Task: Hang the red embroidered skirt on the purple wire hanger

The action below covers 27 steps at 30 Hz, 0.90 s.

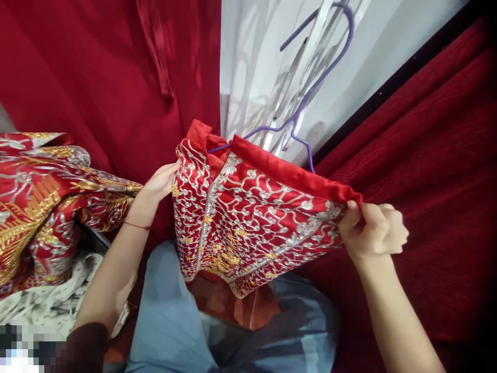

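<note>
Below the hook of a slim purple clothes hanger (297,115) is a soft-looking red satin garment (252,228), embroidered silver and gold. Left of the hanger, the left hand (165,178) pinches its edge; right of it, the right hand (373,230) clenches the other end. Likely slippery; its plain red top band (287,165) seems the safest hold

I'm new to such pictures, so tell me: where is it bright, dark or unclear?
In the head view, silver embroidery on the red garment shines; the pale backdrop is bright; red cloth at right is dimmer, fading to black; coarse pixels hide the lower left corner.
</note>
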Each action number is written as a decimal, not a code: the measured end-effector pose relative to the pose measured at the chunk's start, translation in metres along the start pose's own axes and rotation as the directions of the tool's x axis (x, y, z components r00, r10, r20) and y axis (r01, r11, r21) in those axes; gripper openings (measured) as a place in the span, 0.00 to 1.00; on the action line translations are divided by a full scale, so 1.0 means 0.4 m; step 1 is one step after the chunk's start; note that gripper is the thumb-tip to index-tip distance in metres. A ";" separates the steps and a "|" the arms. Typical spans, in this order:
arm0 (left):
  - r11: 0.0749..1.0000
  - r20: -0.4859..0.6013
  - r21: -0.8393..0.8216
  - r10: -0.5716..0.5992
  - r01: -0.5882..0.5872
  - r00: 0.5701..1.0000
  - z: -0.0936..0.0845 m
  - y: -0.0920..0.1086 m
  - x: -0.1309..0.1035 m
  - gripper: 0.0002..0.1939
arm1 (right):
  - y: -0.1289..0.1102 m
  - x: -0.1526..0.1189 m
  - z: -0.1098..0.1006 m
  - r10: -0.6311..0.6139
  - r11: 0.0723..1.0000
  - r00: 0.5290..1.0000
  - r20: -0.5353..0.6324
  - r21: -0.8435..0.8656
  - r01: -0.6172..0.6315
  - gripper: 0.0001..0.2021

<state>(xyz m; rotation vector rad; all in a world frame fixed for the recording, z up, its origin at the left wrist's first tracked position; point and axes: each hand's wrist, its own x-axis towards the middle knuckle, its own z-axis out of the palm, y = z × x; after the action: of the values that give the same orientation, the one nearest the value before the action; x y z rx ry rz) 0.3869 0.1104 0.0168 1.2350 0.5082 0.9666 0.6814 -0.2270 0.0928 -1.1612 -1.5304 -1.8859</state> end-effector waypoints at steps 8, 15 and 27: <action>0.846 -0.055 0.247 0.500 -0.473 0.864 0.074 0.054 0.035 0.21 | 0.029 0.045 -0.040 0.324 0.035 0.644 0.693 0.671 -0.741 0.11; 0.679 -0.177 0.375 0.721 -0.631 0.670 0.095 0.037 0.035 0.19 | -0.004 0.064 0.024 0.396 -0.292 0.613 0.683 0.727 -0.621 0.34; 0.967 0.169 0.112 0.206 -0.227 0.964 0.012 0.167 0.012 0.15 | 0.089 0.086 -0.016 0.534 0.472 0.646 0.545 0.441 -0.763 0.10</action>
<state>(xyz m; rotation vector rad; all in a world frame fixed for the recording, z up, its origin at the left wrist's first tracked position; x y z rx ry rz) 0.3708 0.1136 0.0818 1.4953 0.3202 1.0224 0.6882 -0.2376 0.1411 -1.4673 -1.3867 -0.5554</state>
